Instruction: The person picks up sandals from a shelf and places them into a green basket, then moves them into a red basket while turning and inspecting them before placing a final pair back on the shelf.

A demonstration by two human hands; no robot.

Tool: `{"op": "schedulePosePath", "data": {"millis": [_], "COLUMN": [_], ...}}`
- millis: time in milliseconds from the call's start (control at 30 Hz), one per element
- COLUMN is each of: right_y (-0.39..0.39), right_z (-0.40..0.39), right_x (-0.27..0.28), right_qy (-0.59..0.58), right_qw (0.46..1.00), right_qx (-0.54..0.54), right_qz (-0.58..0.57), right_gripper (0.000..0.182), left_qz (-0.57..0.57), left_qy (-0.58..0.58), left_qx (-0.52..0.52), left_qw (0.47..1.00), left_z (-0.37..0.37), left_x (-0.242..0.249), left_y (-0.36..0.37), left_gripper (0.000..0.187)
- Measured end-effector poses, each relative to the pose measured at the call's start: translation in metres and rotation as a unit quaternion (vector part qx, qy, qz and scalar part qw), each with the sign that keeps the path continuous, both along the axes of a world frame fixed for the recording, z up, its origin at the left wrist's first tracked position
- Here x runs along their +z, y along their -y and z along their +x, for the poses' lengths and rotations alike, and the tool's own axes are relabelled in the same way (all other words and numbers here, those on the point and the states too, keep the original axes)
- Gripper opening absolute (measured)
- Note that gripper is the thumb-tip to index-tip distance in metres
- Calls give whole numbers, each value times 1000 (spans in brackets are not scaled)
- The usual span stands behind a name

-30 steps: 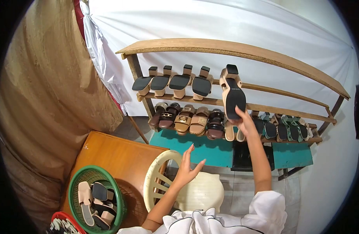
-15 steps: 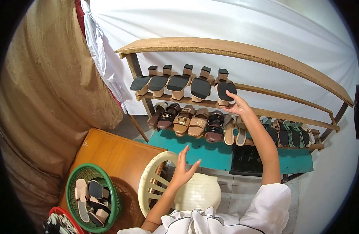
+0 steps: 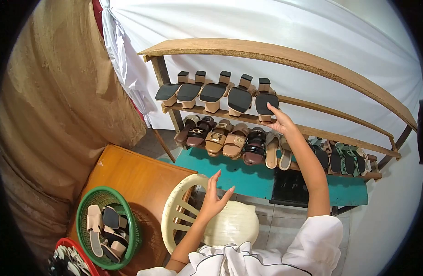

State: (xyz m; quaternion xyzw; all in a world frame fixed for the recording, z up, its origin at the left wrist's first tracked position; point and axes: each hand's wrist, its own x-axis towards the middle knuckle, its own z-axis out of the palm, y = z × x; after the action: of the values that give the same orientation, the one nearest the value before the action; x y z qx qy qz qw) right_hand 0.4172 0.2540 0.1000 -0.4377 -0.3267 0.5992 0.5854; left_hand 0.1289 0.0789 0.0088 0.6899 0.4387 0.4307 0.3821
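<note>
On the rack's upper rail [image 3: 248, 117], several heeled sandals stand in a row with black soles facing out. My right hand [image 3: 280, 120] grips the rightmost one, a sandal [image 3: 267, 105] with a black sole and beige heel, thumb on the sole and fingers underneath. Just left of it is another heeled sandal [image 3: 239, 100]. My left hand [image 3: 214, 198] hangs over the white plastic chair [image 3: 234, 223], fingers apart and nothing in it. A green basket [image 3: 137, 230] at the lower left holds several beige and black sandals [image 3: 95, 218].
Brown and black slides [image 3: 216, 138] and green sandals [image 3: 347, 158] fill the lower rack. Below them is a teal bench [image 3: 248, 177]. An orange-brown table [image 3: 124, 170] bears the green basket. A red basket [image 3: 85, 257] of footwear stands at the lower left. A brown curtain [image 3: 59, 92] hangs left.
The whole view has shifted slightly. My right hand stays on the rightmost sandal, which now sits a little closer to its left neighbour. My left hand remains apart from everything.
</note>
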Motion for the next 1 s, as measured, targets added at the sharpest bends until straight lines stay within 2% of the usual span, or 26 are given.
{"op": "schedulePosePath", "data": {"millis": [167, 467, 600, 700, 767, 867, 933, 1000], "right_y": [-3, 6, 16, 45, 52, 94, 120, 149], "right_z": [-5, -12, -43, -113, -160, -247, -301, -353], "right_x": [-12, -21, -40, -56, -88, -113, -128, -129], "right_qy": [51, -5, -9, -69, -43, 24, 71, 58], "right_qw": [997, 997, 980, 942, 920, 954, 966, 973], "right_qx": [-9, -61, -181, -296, -354, -249, -167, -88], "right_qz": [62, 44, 84, 140, 161, 167, 186, 204], "right_gripper": [56, 66, 71, 71, 67, 66, 62, 62], "left_qz": [6, 10, 25, 12, 11, 26, 25, 31], "left_qy": [-5, -7, 14, 41, 60, 111, 91, 65], "left_qx": [6, 14, 32, 47, 65, 107, 166, 229], "left_qw": [1000, 1000, 999, 998, 996, 988, 982, 971], "left_z": [-1, -14, -21, -38, -57, -93, -124, -160], "left_x": [5, -1, 4, 2, 3, 13, 26, 27], "left_y": [5, 13, 16, 22, 29, 48, 66, 84], "left_gripper": [66, 67, 65, 64, 64, 62, 62, 63]}}
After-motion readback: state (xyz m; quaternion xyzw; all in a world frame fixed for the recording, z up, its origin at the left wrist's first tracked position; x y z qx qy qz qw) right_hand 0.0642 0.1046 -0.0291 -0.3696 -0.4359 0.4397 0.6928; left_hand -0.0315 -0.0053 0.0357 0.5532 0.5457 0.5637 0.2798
